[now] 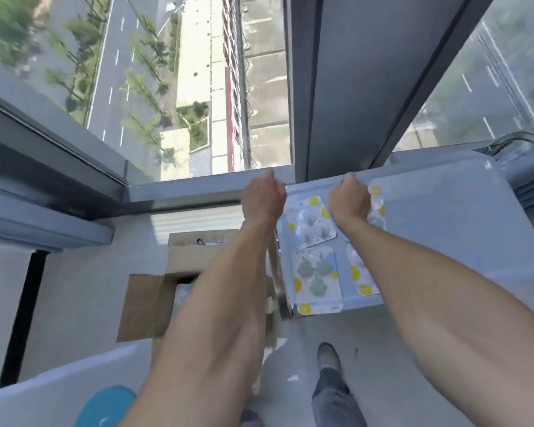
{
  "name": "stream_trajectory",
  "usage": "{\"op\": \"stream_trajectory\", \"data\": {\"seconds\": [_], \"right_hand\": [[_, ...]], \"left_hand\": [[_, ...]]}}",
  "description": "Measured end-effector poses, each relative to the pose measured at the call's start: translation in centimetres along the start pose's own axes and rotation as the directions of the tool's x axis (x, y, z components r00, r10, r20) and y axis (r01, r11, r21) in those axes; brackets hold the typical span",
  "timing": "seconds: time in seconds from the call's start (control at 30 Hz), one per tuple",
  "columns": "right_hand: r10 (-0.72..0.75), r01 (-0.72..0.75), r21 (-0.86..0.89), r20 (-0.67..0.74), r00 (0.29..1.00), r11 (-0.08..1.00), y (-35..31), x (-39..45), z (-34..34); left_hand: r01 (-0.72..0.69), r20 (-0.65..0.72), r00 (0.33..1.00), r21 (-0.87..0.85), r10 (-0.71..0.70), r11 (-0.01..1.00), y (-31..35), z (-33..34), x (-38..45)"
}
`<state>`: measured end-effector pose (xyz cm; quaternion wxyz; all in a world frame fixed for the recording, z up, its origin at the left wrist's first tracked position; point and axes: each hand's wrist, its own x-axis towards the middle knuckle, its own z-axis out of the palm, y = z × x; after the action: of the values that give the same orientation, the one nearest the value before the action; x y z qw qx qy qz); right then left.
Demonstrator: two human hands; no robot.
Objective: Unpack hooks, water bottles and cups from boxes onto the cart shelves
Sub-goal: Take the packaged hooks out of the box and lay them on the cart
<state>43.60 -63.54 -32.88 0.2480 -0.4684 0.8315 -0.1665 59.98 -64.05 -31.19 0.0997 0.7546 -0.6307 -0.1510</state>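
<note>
We stand at tall windows in dark grey frames; daylight comes through them; far below we see a road with white lane marks, trees along it, and flat rooftops; a pale grey sill runs under the glass; the floor beneath us is light grey.

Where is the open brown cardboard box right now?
In the head view, the open brown cardboard box sits on the floor, left of the cart shelf, under the left forearm.
</note>
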Motion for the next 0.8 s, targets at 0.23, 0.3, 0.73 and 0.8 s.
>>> {"op": "stream_trajectory", "data": {"seconds": [0.23, 0.3, 0.73, 0.8], "right_hand": [[-0.295, 0.296, 0.029, -0.020, 0.955, 0.955, -17.1, -10.6, 6.1], [-0.285, 0.285, 0.004, 0.055, 0.957, 0.959, -18.5, -13.8, 11.8], [0.202, -0.101, -0.216, 0.515, 0.833, 0.971, -4.8, -23.7, 60.3], [0.224, -0.133, -0.214, 0.488, 0.844, 0.968, -3.8, -23.2, 65.4]], "left_hand": [[0.351, 0.117, 0.924, 0.114, -0.363, 0.929, -22.0, -7.2, -3.1], [0.394, 0.218, 0.878, 0.173, -0.425, 0.903, -29.5, -5.9, -5.0], [0.615, 0.596, 0.559, 0.169, -0.577, 0.770, -63.4, 23.4, -9.5], [0.718, 0.652, 0.476, 0.099, -0.590, 0.689, -64.2, 29.3, -10.6]]}}
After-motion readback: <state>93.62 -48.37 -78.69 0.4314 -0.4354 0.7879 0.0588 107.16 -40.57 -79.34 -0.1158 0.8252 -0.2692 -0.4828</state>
